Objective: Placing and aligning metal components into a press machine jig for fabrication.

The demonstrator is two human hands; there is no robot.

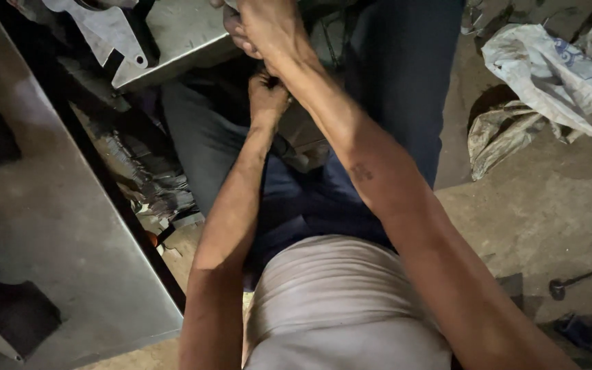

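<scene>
1. Metal sheet (56,226), large, cut-outs, lying at left on the floor.
2. Left hand (267,96): closed; what it holds is hidden.
3. Right hand (265,27): fingers curled on the edge of a grey metal plate (179,34).
4. Hammer (570,282) on the floor, right.

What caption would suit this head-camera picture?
Seated on a dusty floor, a person's right hand grips a sheet-metal piece; left hand just below.

A flat, grey sheet-metal plate (186,34) with a straight front edge lies tilted at about eleven o'clock, its near corner gripped at twelve o'clock, a cut-out grey metal bracket piece (107,31) with a small hole resting on it.
</scene>
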